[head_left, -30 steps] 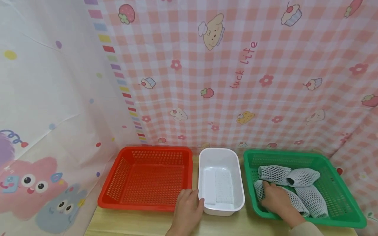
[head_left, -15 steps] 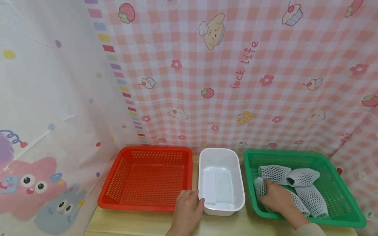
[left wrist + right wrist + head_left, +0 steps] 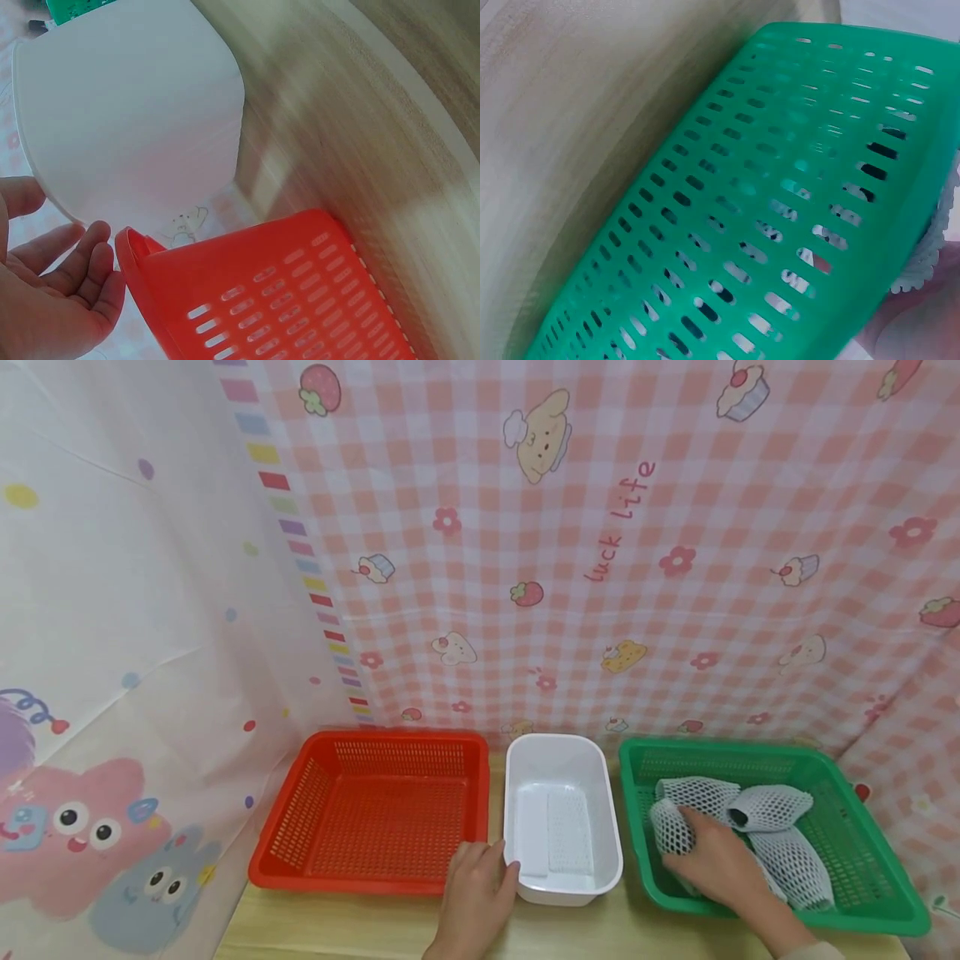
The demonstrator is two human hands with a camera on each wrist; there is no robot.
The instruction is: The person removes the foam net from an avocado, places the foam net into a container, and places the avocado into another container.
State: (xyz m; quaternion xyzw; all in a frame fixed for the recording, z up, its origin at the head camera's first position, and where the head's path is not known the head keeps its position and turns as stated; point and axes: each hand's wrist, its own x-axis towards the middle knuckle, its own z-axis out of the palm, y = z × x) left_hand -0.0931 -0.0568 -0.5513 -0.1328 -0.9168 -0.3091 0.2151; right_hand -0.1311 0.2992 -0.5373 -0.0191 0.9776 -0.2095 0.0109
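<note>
Inside the green basket [image 3: 892, 881], my right hand [image 3: 716, 864] grips a white foam net sleeve [image 3: 667, 828], with thumb and fingers around its side. Its near part is hidden under the hand. In the right wrist view the basket's wall covers most of the hand, and the foam net's scalloped edge [image 3: 922, 262] peeks past the rim. My left hand [image 3: 476, 893] rests between the red basket [image 3: 360, 885] and the white basin [image 3: 566, 895]. Its fingers are loosely bent, and the thumb [image 3: 22, 196] lies right at the basin's rim in the left wrist view.
More foam net sleeves lie in the green basket: one at the back [image 3: 697, 792], one with a dark opening [image 3: 776, 808] and one at the front right [image 3: 793, 868]. A wooden table [image 3: 337, 927] carries all three containers. Checked cloth [image 3: 480, 568] hangs behind them.
The right hand has raised the near end of the gripped foam net sleeve and shifted slightly right. The left hand keeps its place.
</note>
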